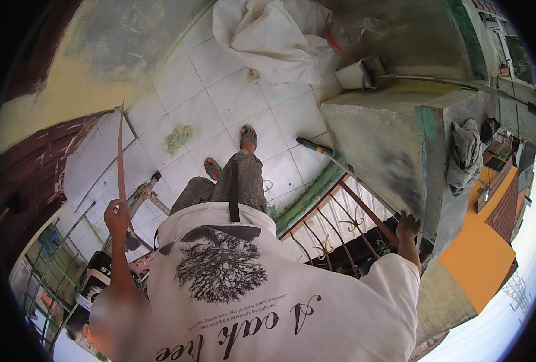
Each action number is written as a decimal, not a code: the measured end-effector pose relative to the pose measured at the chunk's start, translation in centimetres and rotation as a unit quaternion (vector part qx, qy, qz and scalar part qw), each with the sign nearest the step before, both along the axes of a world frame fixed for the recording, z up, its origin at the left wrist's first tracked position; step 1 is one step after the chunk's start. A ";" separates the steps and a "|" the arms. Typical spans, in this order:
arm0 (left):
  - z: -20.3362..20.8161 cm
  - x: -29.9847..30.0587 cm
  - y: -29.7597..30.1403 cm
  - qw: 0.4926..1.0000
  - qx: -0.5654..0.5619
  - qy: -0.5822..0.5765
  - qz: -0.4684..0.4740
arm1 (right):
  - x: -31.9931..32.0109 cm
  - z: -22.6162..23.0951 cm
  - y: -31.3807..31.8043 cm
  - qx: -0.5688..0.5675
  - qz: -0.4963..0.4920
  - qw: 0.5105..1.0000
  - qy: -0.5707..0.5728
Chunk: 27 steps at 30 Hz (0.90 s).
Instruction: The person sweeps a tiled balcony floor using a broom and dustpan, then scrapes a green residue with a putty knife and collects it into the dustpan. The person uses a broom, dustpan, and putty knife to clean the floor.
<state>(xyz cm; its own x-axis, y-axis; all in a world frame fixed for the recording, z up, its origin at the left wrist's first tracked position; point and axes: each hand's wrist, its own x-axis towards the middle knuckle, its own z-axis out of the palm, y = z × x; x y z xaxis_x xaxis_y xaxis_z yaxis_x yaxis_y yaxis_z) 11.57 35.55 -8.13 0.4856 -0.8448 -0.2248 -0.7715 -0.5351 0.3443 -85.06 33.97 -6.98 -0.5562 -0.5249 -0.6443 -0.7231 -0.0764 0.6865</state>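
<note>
When looking down from the head view: white-tiled floor (226, 108) below; sandals (247, 139) slightly staggered, right one ahead; white sack (268, 45) heaped farther off;
Left hand (116, 216): out to the left, well apart from the right; fingers closed round a strip (121, 160), clamped toward its lower end;
Strip: long, thin, brown; reaching ahead from the fist and narrowing to a tip;
Right hand (408, 227): beside the corner of the low wall (376, 127), near the upper end of the railing (325, 226); fingers curled, but cannot tell whether clamped on the shaft (341, 163) or only resting;
Handle (314, 145): black and yellow, apparently joined to that shaft;
Heap (178, 138): small, greenish, on the tiles between strip and sandals;
Tip: best steered with a firm wrist, being far from the fist and likely to whip;
Footing: best set wide and steady; better to step round the heap.
</note>
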 end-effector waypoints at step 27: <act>4.2 -4.4 -9.5 0.987 0.057 -0.039 -0.148 | -1.6 -3.3 5.4 -0.130 -0.012 0.989 0.074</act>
